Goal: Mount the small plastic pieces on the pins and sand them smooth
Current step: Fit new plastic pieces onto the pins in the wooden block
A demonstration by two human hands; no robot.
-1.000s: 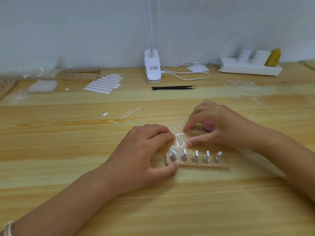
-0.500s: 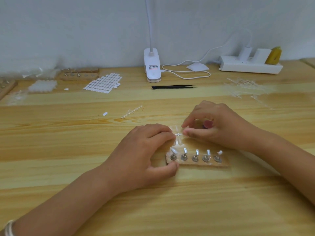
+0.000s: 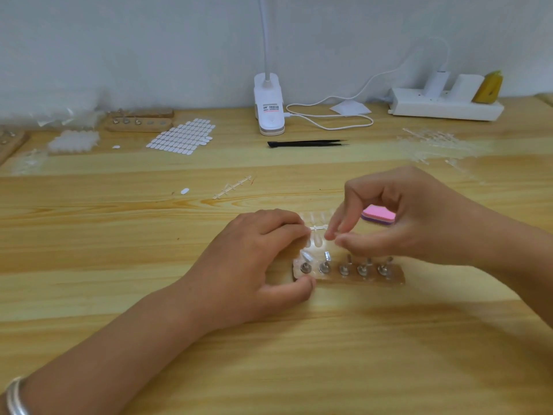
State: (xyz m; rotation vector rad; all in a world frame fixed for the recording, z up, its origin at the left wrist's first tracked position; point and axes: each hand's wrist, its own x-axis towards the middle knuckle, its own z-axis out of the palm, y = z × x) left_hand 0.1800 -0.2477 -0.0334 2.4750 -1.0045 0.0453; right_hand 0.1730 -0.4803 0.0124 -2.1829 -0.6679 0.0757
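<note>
A wooden pin block [image 3: 395, 278] with several metal pins lies in front of me. Small clear plastic pieces [image 3: 306, 255] sit on its two left pins. My left hand [image 3: 257, 262] holds a clear plastic strip [image 3: 317, 228] of pieces with curled fingers just behind the block, and its thumb touches the block's left end. My right hand [image 3: 407, 223] is raised, thumb and fingertips pinching a small clear piece at the strip's right end. A pink and purple sanding block [image 3: 378, 215] lies on the table behind that hand.
Black tweezers [image 3: 308, 143] lie further back in the middle. A white clip lamp [image 3: 269, 109], its cable and a power strip [image 3: 446, 107] stand by the wall. A sheet of white ovals [image 3: 182, 137], spare pin blocks [image 3: 139, 121] and clear empty strips [image 3: 434, 142] lie around.
My right hand has lifted off the table, uncovering the pink sanding block, and its fingertips have closed at the strip's right end. My left hand has stayed in place.
</note>
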